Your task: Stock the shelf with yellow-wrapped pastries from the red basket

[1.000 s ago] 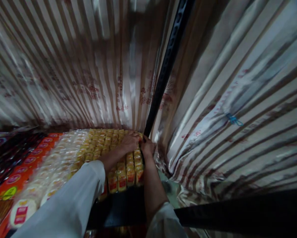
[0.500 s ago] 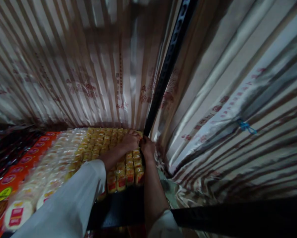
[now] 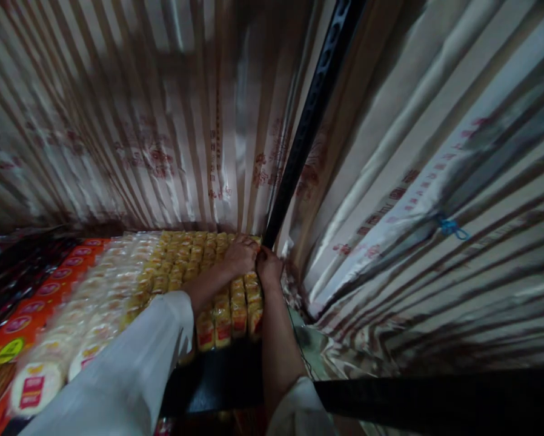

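Rows of small yellow packaged cakes (image 3: 172, 266) stand packed side by side on a black shelf (image 3: 217, 375). Over the far right rows, my left hand (image 3: 242, 255) reaches across with its fingers bent around the rear packs. My right hand (image 3: 269, 264) is beside it at the outer right edge, close to the foot of the black shelf post (image 3: 299, 133). Both sets of fingers are curled and nearly meet at the back corner. What lies between them is hidden and dim.
Round white packaged cakes (image 3: 34, 387) stand in rows to the left. Past them are an orange printed box strip (image 3: 49, 289) and dark wrapped packs (image 3: 13, 290). Pleated printed sheeting (image 3: 185, 121) hangs behind and to the right, with a blue tie (image 3: 451, 227) on it.
The view has shifted very slightly. Both hands stay at the same back corner of the yellow rows, with hardly any visible movement.
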Motion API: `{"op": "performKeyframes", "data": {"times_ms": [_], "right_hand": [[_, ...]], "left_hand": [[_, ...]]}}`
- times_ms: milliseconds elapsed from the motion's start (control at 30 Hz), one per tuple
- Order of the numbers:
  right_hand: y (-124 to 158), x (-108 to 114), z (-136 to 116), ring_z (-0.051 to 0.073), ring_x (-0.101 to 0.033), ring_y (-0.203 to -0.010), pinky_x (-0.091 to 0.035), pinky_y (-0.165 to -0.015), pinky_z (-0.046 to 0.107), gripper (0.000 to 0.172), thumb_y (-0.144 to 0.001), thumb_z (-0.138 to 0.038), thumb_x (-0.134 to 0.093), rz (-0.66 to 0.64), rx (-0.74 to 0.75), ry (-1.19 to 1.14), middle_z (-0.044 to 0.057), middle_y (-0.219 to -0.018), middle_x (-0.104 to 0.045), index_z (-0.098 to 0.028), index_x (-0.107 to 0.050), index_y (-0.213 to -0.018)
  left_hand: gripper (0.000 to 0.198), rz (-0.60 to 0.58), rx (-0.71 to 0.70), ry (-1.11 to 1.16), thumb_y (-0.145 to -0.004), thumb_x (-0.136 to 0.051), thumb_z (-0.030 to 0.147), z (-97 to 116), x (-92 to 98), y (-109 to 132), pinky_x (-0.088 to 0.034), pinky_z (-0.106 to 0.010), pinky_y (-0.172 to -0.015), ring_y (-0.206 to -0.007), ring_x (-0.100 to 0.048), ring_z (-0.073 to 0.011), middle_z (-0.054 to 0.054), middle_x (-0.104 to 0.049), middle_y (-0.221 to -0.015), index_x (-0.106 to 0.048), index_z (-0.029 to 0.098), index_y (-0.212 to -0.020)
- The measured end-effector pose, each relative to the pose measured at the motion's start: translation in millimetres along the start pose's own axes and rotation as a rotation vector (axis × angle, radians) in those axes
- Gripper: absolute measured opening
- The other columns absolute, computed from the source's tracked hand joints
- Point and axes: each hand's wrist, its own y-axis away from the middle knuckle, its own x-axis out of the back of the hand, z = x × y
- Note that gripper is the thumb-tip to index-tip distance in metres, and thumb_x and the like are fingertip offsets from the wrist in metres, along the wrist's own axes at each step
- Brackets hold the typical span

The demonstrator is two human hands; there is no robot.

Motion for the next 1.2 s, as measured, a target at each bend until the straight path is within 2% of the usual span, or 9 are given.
{"op": "performKeyframes", "data": {"times_ms": [133,267,400,567,700,800,867,1033,1200], "right_hand": [[-0.9,-0.5,3.8,0.019,-0.063,-0.087,-0.044,-0.079,0.024,0.037,-0.082,-0.016,-0.038,0.045,0.015,-0.004,0.012,-0.099,-0.069,-0.012,-0.067,-0.105],[-1.2,3.1,0.9,0.02,-0.062,-0.086,-0.044,-0.076,0.026,0.037,-0.081,-0.017,-0.037,0.061,0.019,0.02,0.013,-0.097,-0.069,-0.012,-0.068,-0.101],[-2.1,13.4,-6.5,0.021,-0.062,-0.086,-0.044,-0.077,0.029,0.037,-0.082,-0.019,-0.037,0.097,0.006,-0.004,0.015,-0.095,-0.069,-0.011,-0.068,-0.101],[7.7,30.3,-15.1,0.023,-0.061,-0.092,-0.045,-0.082,0.033,0.04,-0.083,-0.026,-0.036,0.197,-0.083,-0.153,0.014,-0.1,-0.068,-0.01,-0.065,-0.106],[40.2,47.6,-19.5,0.023,-0.06,-0.095,-0.044,-0.086,0.035,0.039,-0.082,-0.027,-0.036,0.272,-0.086,-0.223,0.013,-0.102,-0.067,-0.01,-0.064,-0.105],[80.6,58.2,-19.9,0.022,-0.059,-0.098,-0.044,-0.088,0.035,0.039,-0.082,-0.025,-0.035,0.309,-0.007,-0.242,0.014,-0.105,-0.065,-0.01,-0.062,-0.106],[111.0,61.0,-17.1,0.023,-0.057,-0.101,-0.044,-0.088,0.037,0.04,-0.083,-0.025,-0.034,0.33,-0.01,-0.219,0.016,-0.106,-0.064,-0.009,-0.06,-0.109],[171.5,54.2,-4.5,0.026,-0.056,-0.103,-0.043,-0.089,0.04,0.046,-0.086,-0.033,-0.036,0.191,0.034,-0.123,0.019,-0.115,-0.059,-0.008,-0.05,-0.121],[187.7,45.3,-2.6,0.028,-0.057,-0.1,-0.045,-0.084,0.039,0.052,-0.085,-0.04,-0.038,0.1,0.051,-0.022,0.019,-0.109,-0.061,-0.007,-0.047,-0.125]], "left_hand": [[0.029,0.004,-0.006,-0.079,-0.079,-0.043,0.012,3.4,10.6,2.7,-0.03,-0.031,-0.106,-0.109,-0.049,-0.018,-0.008,-0.063,-0.108,-0.062,0.013,-0.102],[0.031,0.026,0.002,-0.071,-0.078,-0.045,0.012,8.0,17.8,10.1,-0.032,-0.031,-0.106,-0.113,-0.047,-0.0189,-0.009,-0.062,-0.109,-0.063,0.012,-0.103],[0.03,0.048,-0.013,-0.045,-0.076,-0.045,0.01,14.1,23.5,21.1,-0.032,-0.032,-0.106,-0.111,-0.048,-0.0185,-0.008,-0.063,-0.108,-0.064,0.013,-0.1],[0.029,0.048,-0.004,-0.008,-0.077,-0.045,0.009,28.4,32.9,37.1,-0.033,-0.031,-0.105,-0.109,-0.048,-0.0178,-0.008,-0.063,-0.104,-0.066,0.012,-0.097],[0.027,0.016,0.001,0.017,-0.077,-0.046,0.011,45.5,39.7,57.8,-0.039,-0.028,-0.097,-0.106,-0.046,-0.0181,-0.006,-0.063,-0.1,-0.067,0.015,-0.094],[0.024,-0.037,-0.074,0.03,-0.079,-0.047,0.014,57.4,42.6,79.0,-0.041,-0.029,-0.093,-0.105,-0.045,-0.0184,-0.005,-0.061,-0.098,-0.068,0.018,-0.089],[0.022,-0.07,-0.123,0.031,-0.08,-0.046,0.015,63.3,43.7,93.1,-0.042,-0.029,-0.092,-0.105,-0.043,-0.0187,-0.005,-0.059,-0.098,-0.067,0.019,-0.085],[0.018,-0.154,-0.126,-0.027,-0.079,-0.05,0.019,72.8,47.1,117.1,-0.042,-0.033,-0.092,-0.108,-0.041,-0.0219,-0.009,-0.056,-0.104,-0.066,0.016,-0.086],[0.019,-0.201,-0.144,-0.099,-0.076,-0.055,0.024,80.9,49.9,125.8,-0.04,-0.036,-0.097,-0.116,-0.037,-0.0267,-0.013,-0.054,-0.11,-0.066,0.013,-0.086]]}}
